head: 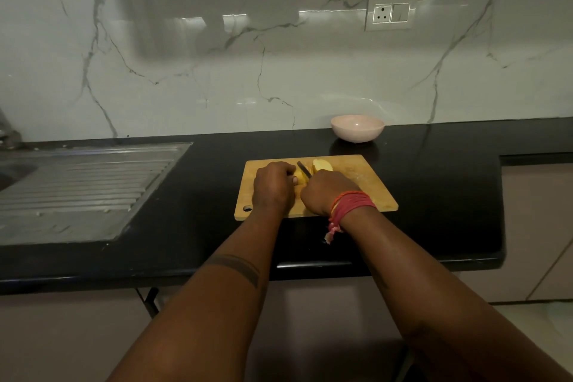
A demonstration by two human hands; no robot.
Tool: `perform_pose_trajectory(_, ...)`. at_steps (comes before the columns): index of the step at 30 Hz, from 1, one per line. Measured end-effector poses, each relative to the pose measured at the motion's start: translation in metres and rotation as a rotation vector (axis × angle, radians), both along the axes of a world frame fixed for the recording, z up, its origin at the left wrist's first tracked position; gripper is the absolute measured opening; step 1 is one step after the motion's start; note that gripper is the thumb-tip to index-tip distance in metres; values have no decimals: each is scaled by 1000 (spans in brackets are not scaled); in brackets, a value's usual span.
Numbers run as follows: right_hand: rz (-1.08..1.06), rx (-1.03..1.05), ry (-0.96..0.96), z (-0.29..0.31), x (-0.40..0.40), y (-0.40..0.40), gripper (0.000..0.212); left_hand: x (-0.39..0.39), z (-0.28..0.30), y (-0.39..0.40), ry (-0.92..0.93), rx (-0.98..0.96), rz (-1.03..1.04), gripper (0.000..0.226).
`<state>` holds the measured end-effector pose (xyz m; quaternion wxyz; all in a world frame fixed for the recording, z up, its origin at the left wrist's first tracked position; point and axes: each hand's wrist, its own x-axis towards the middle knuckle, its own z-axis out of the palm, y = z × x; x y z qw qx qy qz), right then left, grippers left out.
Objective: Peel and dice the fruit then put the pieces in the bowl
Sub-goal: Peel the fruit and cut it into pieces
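A wooden cutting board [369,183] lies on the black counter. Pale yellow peeled fruit [322,165] sits at the board's far middle, partly hidden by both hands. My left hand [273,187] curls over the fruit's left part and holds it down. My right hand [325,191], with red threads at the wrist, grips a knife [304,169] whose dark blade angles into the fruit between the two hands. A pale pink bowl [357,128] stands behind the board near the wall; its inside looks bare.
A steel sink drainboard [80,186] fills the counter's left side. The marble wall carries a socket and switch plate [391,13]. The counter's front edge [217,273] runs below my forearms, and its right end stops near a cabinet [536,226].
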<state>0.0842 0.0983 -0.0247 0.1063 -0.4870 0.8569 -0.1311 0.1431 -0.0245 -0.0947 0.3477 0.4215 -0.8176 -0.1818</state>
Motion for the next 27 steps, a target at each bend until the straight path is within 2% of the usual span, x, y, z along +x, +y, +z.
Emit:
perform_pose_trajectory(6, 7, 3, -29, -5, -1, -27, 33, 1, -4, -4, -13, -29, -29, 30)
perform_pose_trajectory(18, 180, 146, 161, -4, 1, -35, 23, -1, -5, -6, 3, -33, -23, 29)
perform_pose_trajectory(24, 164, 165, 98, -6, -1, -24, 29, -2, -4, -5, 20, 5, 7, 31)
perform_pose_trajectory(27, 63, 91, 4, -10, 0, -15, 21, -3, -4, -4, 43, 27, 17, 30)
